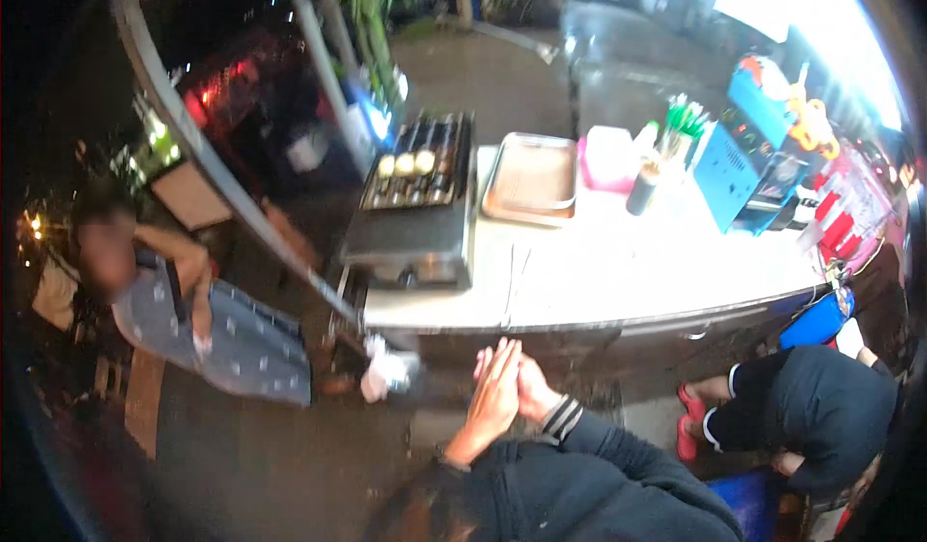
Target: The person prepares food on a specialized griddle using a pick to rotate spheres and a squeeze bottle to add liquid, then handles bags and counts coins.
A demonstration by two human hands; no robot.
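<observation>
My left hand (493,390) and my right hand (533,388) are pressed together in front of the table's near edge. The left hand's fingers lie stretched out, and nothing shows in it. Partly hidden behind it, my right hand rests against it, with a striped cuff at its wrist. Beyond them stands the white-topped table (579,271). Nearest on it, to the left, is a metal griddle (410,238) with rows of round moulds, a few holding pale round pieces (407,163). Beside the griddle lies a shallow metal tray (533,175).
A pink container (608,158), a dark sauce bottle (642,189) and green-topped sticks (687,117) stand farther back. A blue box (726,177) is at the right. One person (212,325) stands at the left; another (821,407) bends down at the right. A white plastic bag (384,368) hangs at the table's corner.
</observation>
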